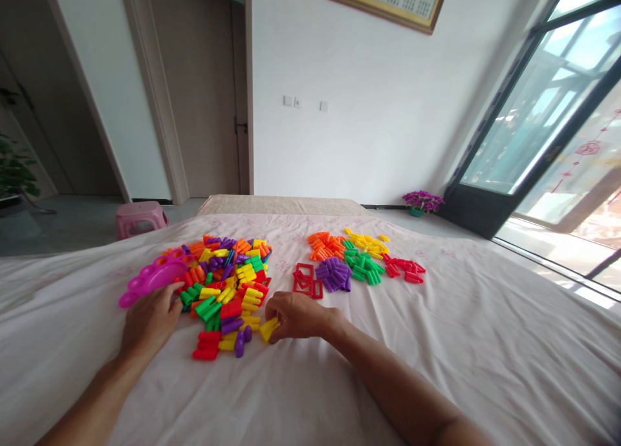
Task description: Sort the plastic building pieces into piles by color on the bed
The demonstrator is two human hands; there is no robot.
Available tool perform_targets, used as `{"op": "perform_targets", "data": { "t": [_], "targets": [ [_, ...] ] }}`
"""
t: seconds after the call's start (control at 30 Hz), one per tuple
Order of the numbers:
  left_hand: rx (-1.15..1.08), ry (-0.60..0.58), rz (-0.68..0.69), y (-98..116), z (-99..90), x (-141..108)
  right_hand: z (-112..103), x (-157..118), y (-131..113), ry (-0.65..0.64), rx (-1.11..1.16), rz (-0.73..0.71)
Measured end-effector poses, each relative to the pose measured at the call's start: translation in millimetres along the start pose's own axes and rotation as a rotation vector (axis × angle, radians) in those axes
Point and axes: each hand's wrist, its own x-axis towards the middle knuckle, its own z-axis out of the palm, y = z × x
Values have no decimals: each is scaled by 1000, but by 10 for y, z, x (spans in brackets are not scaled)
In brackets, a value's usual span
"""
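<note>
A mixed pile of colourful plastic pieces (226, 291) lies on the pale sheet. My right hand (294, 315) pinches a yellow piece (268, 329) at the pile's right edge. At the pile's left edge rests my left hand (154, 317), its fingertips close to a red piece and beside the magenta tray-like piece (155, 276); whether it grips anything is hidden. Sorted groups lie to the right: orange pieces (326, 246), purple pieces (334, 275), green pieces (365, 267), yellow pieces (369, 244) and red pieces (405, 269). Red square frames (305, 279) sit between the pile and the purple group.
The wrinkled sheet (466, 329) covers the wide surface under everything. Beyond it stand a pink stool (140, 218) at the left and a pot of magenta flowers (423, 201) by the wall. A glass door is at the right.
</note>
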Motion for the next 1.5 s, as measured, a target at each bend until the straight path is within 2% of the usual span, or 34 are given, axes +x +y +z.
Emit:
{"op": "perform_targets", "data": {
  "t": [0.17, 0.33, 0.5, 0.7, 0.8, 0.97, 1.13, 1.27, 1.33, 1.43, 1.5],
  "targets": [
    [-18, 19, 28, -33, 27, 8, 28, 10, 69, 22, 57, 66],
    [-38, 31, 32, -18, 13, 1, 9, 9, 212, 134, 217, 157],
    [-11, 26, 30, -6, 3, 2, -130, 0, 385, 367, 350, 212],
    [13, 30, 34, -12, 8, 5, -440, -118, 696, 652, 313, 328],
    [22, 25, 31, -14, 12, 7, -584, -231, 837, 736, 311, 352],
    [33, 2, 20, -15, 6, 8, -729, -394, 973, 735, 390, 422],
    [18, -2, 25, -32, 10, 12, -732, -452, 1064, 622, 508, 596],
    [20, 11, 27, -40, 23, 11, -738, -493, 1198, 625, 594, 681],
    [33, 9, 20, -34, 20, 7, -776, -550, 1288, 766, 727, 691],
    [35, 0, 8, -17, 4, 1, -845, -670, 1432, 1118, 986, 662],
    [21, -7, 1, -7, -5, 0, -865, -737, 1518, 1278, 1057, 658]
  ]
}}
